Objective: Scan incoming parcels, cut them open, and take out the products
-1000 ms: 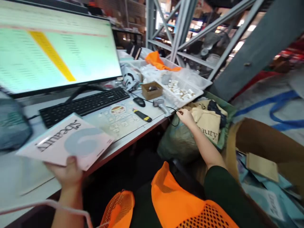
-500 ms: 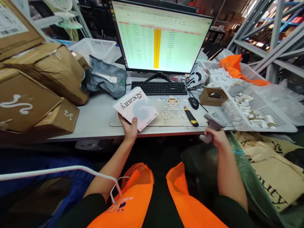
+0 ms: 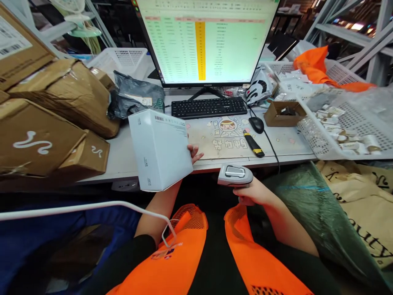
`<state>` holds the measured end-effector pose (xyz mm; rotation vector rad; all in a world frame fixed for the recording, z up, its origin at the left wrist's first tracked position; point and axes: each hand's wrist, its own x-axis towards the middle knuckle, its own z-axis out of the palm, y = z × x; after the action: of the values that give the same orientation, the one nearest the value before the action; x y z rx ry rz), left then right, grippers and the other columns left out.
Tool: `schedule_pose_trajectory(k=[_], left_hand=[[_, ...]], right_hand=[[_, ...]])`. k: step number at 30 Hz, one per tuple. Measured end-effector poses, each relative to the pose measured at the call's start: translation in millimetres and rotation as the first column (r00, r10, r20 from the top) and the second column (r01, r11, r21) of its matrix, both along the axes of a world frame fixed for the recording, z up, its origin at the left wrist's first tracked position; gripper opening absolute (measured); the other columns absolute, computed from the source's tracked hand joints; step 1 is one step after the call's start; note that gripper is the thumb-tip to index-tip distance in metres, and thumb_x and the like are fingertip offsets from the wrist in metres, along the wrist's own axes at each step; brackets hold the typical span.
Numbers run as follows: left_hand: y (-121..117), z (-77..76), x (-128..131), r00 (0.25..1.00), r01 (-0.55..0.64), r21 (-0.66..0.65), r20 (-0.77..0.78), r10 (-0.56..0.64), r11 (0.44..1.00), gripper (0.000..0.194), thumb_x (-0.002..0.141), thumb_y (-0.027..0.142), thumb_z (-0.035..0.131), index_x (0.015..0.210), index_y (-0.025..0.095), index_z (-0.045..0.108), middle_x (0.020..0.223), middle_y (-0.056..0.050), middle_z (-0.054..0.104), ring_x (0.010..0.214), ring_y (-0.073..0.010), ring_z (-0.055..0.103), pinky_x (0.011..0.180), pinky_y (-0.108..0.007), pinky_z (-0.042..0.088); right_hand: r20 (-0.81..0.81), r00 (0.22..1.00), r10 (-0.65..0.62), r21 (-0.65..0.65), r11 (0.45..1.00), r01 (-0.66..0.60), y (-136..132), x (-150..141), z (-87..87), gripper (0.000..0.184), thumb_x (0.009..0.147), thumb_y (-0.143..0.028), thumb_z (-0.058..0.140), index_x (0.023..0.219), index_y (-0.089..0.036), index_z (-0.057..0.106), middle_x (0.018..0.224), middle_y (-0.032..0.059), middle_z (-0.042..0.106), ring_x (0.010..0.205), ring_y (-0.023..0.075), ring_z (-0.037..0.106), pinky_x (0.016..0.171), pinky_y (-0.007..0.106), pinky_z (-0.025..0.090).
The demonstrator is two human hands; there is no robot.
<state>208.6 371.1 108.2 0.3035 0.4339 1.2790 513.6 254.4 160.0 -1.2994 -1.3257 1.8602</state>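
A pale blue-white box (image 3: pixel 167 149) is held up over the front edge of the desk, its plain back and one side turned toward me. My left hand (image 3: pixel 194 153) is behind it; only some fingers show past its right edge, and the palm is hidden. In my right hand (image 3: pixel 250 191) is a grey barcode scanner (image 3: pixel 236 175), gripped by its handle, with the head pointing left toward the box. A gap separates scanner and box. Small print and a barcode lie along the box's upper edge.
A monitor (image 3: pixel 202 45) with a spreadsheet stands behind the keyboard (image 3: pixel 208 107). A mouse (image 3: pixel 256 125), a utility knife (image 3: pixel 254 144) and a small open carton (image 3: pixel 284 113) lie to the right, before a white basket (image 3: pixel 353 147). Cardboard boxes (image 3: pixel 46 139) and a grey plastic parcel (image 3: pixel 135 94) occupy the left.
The box has been turned from its printed "beauty" face to its plain back and is nearer to me. My right hand has brought the scanner leftward, closer to the box.
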Motion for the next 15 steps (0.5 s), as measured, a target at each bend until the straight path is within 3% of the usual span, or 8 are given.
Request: schedule_pose_trajectory(k=[2, 5, 8, 10, 12, 15], left_hand=[[-3.0, 4.6, -1.7, 0.999, 0.050, 0.035, -0.007, -0.050, 0.998, 0.076, 0.099, 0.074, 0.039, 0.159, 0.028, 0.048, 0.101, -0.011, 0.068, 0.121, -0.0352, 0.065, 0.118, -0.065, 0.039], [-6.0, 12.0, -12.5, 0.978, 0.210, 0.058, -0.031, -0.208, 0.976, 0.086, 0.092, 0.077, 0.051, 0.161, 0.026, 0.045, 0.105, -0.013, 0.069, 0.105, -0.0347, 0.069, 0.103, -0.060, 0.053], [-10.0, 20.1, -22.5, 0.918, 0.395, 0.072, -0.078, -0.389, 0.916, 0.082, 0.091, 0.066, 0.060, 0.160, 0.023, 0.046, 0.111, -0.016, 0.069, 0.087, -0.0295, 0.070, 0.083, -0.049, 0.060], [-14.1, 24.0, -25.0, 0.908, 0.416, 0.096, -0.102, -0.406, 0.904, 0.080, 0.090, 0.061, 0.065, 0.159, 0.022, 0.048, 0.116, -0.017, 0.068, 0.089, -0.0297, 0.070, 0.080, -0.045, 0.061], [-17.7, 23.3, -28.0, 0.922, 0.382, 0.126, -0.113, -0.369, 0.916, 0.087, 0.085, 0.063, 0.072, 0.157, 0.021, 0.049, 0.120, -0.018, 0.067, 0.093, -0.0308, 0.070, 0.080, -0.043, 0.061], [-17.9, 9.6, -43.9, 0.930, 0.333, 0.081, -0.194, -0.313, 0.939, 0.088, 0.076, 0.066, 0.080, 0.147, 0.020, 0.058, 0.113, -0.016, 0.069, 0.087, -0.0291, 0.068, 0.073, -0.041, 0.061]], right_hand=[[-0.022, 1.000, 0.015, -0.008, 1.000, -0.015, 0.1, -5.8, 6.6, 0.064, 0.076, -0.025, 0.079, 0.139, -0.017, 0.069, 0.078, 0.0039, 0.075, 0.043, 0.0106, 0.052, 0.039, 0.023, 0.039], [-0.085, 0.995, -0.043, 0.011, 0.999, 0.044, 2.5, -12.5, 22.0, 0.059, 0.076, -0.030, 0.082, 0.133, -0.017, 0.072, 0.066, -0.0008, 0.067, 0.042, 0.0090, 0.045, 0.039, 0.023, 0.037], [-0.116, 0.987, -0.108, 0.130, 0.984, 0.123, 7.6, -18.2, 43.7, 0.038, 0.074, -0.037, 0.086, 0.104, -0.015, 0.078, 0.057, -0.0026, 0.057, 0.048, 0.0100, 0.045, 0.044, 0.023, 0.038], [-0.118, 0.987, -0.111, 0.207, 0.969, 0.134, 10.8, -21.5, 57.3, 0.031, 0.074, -0.043, 0.087, 0.078, -0.016, 0.072, 0.057, -0.0011, 0.055, 0.051, 0.0108, 0.046, 0.045, 0.024, 0.038], [-0.122, 0.986, -0.113, 0.231, 0.963, 0.139, 13.0, -21.5, 65.2, 0.041, 0.075, -0.049, 0.086, 0.064, -0.017, 0.063, 0.057, -0.0003, 0.054, 0.051, 0.0103, 0.045, 0.044, 0.025, 0.038], [-0.097, 0.975, -0.199, 0.239, 0.947, 0.216, 18.9, -5.2, 60.9, 0.042, 0.074, -0.049, 0.086, 0.064, -0.017, 0.061, 0.057, -0.0002, 0.057, 0.052, 0.0113, 0.049, 0.049, 0.026, 0.044]])
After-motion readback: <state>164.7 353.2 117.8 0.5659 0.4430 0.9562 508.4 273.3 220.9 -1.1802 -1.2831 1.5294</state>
